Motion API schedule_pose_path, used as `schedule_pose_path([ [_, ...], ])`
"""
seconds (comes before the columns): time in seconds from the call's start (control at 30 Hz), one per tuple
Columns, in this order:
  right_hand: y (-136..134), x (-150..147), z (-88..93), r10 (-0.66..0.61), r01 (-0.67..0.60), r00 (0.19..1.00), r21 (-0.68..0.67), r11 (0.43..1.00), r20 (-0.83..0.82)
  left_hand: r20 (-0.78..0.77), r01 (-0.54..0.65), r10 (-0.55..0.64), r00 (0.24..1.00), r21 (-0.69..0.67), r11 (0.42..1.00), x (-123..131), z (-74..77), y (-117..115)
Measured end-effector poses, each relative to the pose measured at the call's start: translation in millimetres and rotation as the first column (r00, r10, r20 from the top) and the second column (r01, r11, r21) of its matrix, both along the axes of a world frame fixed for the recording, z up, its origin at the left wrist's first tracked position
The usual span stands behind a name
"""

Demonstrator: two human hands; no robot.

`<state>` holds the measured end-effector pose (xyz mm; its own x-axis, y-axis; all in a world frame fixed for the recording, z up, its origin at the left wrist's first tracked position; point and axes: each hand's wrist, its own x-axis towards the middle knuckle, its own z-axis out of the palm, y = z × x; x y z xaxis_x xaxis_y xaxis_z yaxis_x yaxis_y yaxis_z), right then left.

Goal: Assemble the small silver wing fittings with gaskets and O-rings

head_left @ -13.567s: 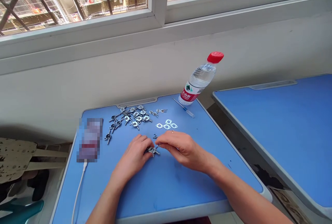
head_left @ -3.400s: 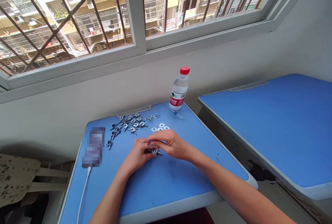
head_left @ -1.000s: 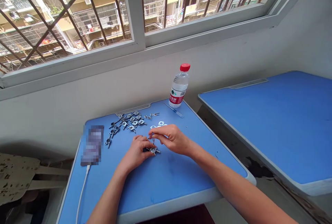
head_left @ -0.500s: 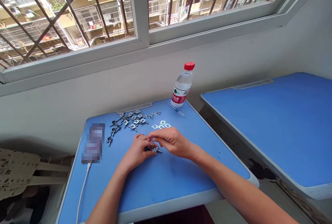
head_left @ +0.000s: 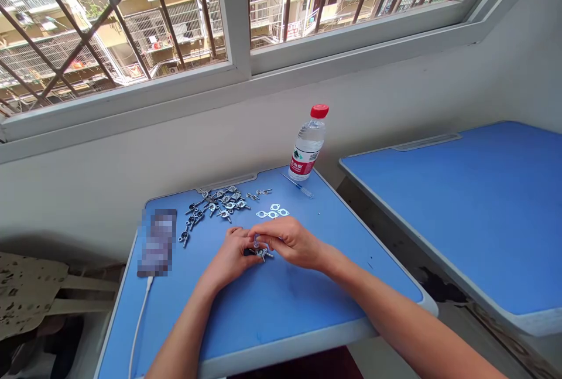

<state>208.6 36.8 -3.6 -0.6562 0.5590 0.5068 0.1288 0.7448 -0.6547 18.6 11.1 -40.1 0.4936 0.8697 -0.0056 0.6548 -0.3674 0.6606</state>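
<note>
My left hand (head_left: 228, 254) holds the metal fitting (head_left: 262, 255) low, its long axis pointing away from me, right hand (head_left: 292, 244) pinching narrowly near its top.

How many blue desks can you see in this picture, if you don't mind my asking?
2: one blue desk under the left hand and right hand, and a second blue desk to its right, standing apart.

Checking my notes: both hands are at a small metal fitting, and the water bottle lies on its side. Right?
No: the head view shows the water bottle standing upright. The left hand and right hand are at the small metal fitting.
</note>
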Motion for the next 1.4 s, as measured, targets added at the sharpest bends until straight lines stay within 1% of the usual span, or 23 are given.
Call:
schedule_pose_path([
  [0.2, 1, 1, -0.9, -0.025, 0.024, 1.000, 0.013, 1.000, 0.012, 0.007, 0.012, -0.012, 1.000, -0.001, 1.000, 0, 0.7, -1],
  [0.5, 1, 0, -2.5, -0.013, 0.014, 1.000, 0.051, 0.999, -0.014, 0.016, 0.003, -0.003, 1.000, 0.033, 0.999, 0, -1.3, -1],
  [0.7, -5, -3, -5.3, -0.030, 0.031, 1.000, 0.175, 0.984, -0.009, -0.030, 0.005, -0.004, 1.000, 0.035, 0.999, 0, -1.4, 0],
  [0.77, -7, -4, -6.6, -0.038, 0.040, 0.999, 0.194, 0.980, -0.013, -0.031, 0.012, -0.011, 0.999, 0.033, 0.999, 0, -2.6, 0],
  [0.9, -8, -5, -7.3, -0.100, 0.109, 0.994, 0.219, 0.970, -0.049, -0.012, 0.010, -0.010, 1.000, 0.024, 1.000, 0, -4.0, 0],
  [1.17, -9, -7, -3.7, -0.184, 0.188, 0.982, 0.197, 0.962, -0.039, -0.011, -0.013, 0.013, 1.000, 0.024, 1.000, 3, 2.2, -1],
  [1.4, -9, -7, -1.9, -0.196, 0.200, 0.980, 0.174, 0.964, -0.042, -0.016, -0.013, 0.014, 1.000, 0.039, 0.999, 3, 3.2, -2],
])
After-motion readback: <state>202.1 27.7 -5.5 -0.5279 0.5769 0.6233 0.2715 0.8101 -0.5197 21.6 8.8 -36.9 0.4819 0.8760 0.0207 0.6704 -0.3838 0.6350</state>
